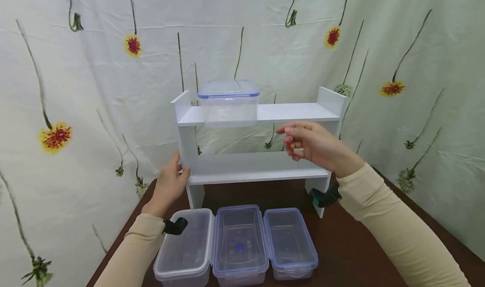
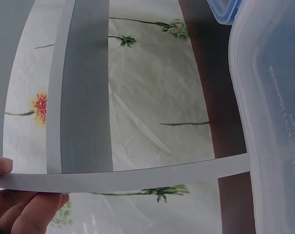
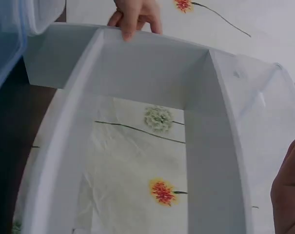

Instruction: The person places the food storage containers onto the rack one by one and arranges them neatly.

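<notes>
White shelf: two-tiered, stands upright on dark table.
Clear container: blue-edged lid on, sits upright on upper board, left of centre, jutting past front edge.

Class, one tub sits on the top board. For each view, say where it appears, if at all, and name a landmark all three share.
Head: tub, upper middle, on the top board.
Left wrist: not in it.
Right wrist: upper right, see-through, at the top board's edge.
Shared landmark: the left side panel, left of centre in head, low across left wrist, high across right wrist.
</notes>
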The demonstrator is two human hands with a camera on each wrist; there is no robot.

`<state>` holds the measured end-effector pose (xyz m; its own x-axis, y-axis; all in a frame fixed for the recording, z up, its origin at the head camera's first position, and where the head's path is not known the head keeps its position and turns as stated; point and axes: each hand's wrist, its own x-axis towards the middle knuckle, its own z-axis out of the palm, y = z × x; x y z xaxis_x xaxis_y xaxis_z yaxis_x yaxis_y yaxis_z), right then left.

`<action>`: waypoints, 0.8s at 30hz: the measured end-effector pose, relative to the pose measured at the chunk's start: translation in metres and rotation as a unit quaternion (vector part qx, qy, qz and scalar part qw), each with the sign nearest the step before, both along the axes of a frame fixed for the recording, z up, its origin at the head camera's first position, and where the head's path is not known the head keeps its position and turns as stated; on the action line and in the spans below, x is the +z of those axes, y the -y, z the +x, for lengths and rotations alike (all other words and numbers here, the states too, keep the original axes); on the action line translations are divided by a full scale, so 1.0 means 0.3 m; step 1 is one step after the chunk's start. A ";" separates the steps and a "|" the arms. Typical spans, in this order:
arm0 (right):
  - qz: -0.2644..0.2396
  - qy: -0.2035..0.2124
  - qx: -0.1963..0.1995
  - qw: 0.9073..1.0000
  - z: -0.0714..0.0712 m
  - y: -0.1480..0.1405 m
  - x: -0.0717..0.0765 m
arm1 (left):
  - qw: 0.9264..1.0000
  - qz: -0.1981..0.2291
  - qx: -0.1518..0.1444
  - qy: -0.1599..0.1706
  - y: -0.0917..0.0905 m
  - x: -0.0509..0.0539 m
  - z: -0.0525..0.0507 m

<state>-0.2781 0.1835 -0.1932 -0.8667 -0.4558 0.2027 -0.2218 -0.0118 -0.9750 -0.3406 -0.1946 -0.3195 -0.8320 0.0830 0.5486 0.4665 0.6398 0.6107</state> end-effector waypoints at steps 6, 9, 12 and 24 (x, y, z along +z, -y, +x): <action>0.030 0.030 0.024 0.999 0.021 -0.060 -0.183 | 1.000 0.008 -0.003 -0.009 0.001 0.001 0.004; 0.042 0.050 0.033 0.997 0.022 -0.097 -0.276 | 1.000 0.010 -0.003 -0.011 -0.002 0.003 0.002; 0.053 0.071 0.031 0.996 0.023 -0.134 -0.365 | 1.000 0.011 -0.002 -0.008 -0.005 0.003 0.003; 0.085 0.143 -0.035 0.985 0.010 -0.228 -0.634 | 1.000 0.006 0.002 -0.004 -0.003 0.003 0.009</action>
<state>-0.2752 0.2520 -0.3833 -0.9082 -0.3984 -0.1281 0.0676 0.1624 -0.9844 -0.3380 -0.1939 -0.3187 -0.8274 0.0729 0.5569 0.4695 0.6339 0.6146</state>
